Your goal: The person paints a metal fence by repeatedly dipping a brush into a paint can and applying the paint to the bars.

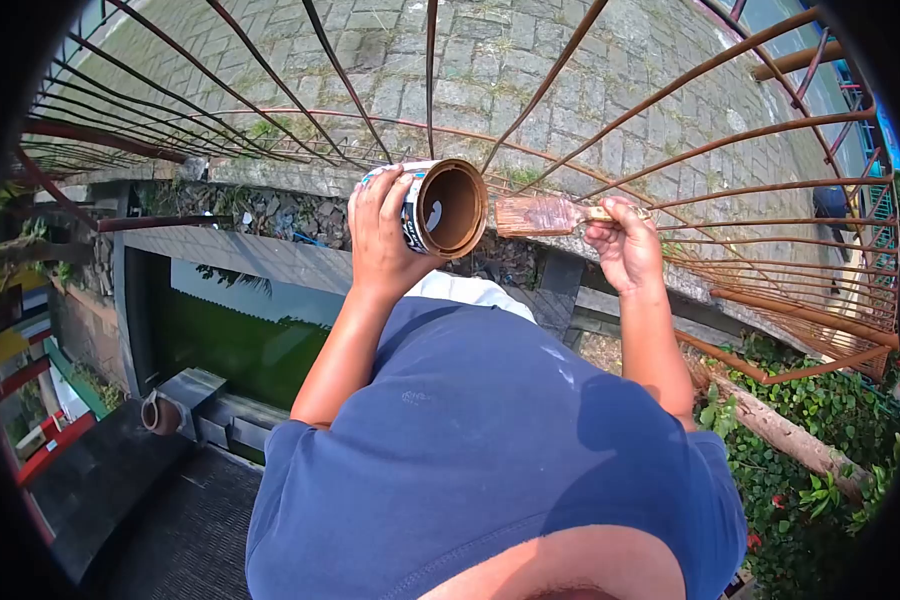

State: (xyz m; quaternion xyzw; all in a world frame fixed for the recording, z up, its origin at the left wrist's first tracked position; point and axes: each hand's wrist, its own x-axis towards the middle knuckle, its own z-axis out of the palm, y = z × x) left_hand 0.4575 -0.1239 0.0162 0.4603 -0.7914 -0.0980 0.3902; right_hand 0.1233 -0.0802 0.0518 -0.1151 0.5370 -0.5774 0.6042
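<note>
My left hand [381, 230] is wrapped round a paint can [413, 212], which is tilted so that its open mouth faces right. Brown paint coats the can's inner wall and rim, and a pale patch shows inside. In my right hand [625, 243] the fingers pinch the handle of a paintbrush [535, 216]. The brush lies level, its brown-stained bristles pointing left, close to the can's rim. Behind both hands stands a fence of thin rusty brown bars [431, 80].
Beyond the bars lies grey block paving [530, 70]. At the lower left are a green pond [240, 330], a brown pot [160, 413] and a dark ledge [100, 490]. A log [785, 430] and leafy plants [770, 510] are at the right.
</note>
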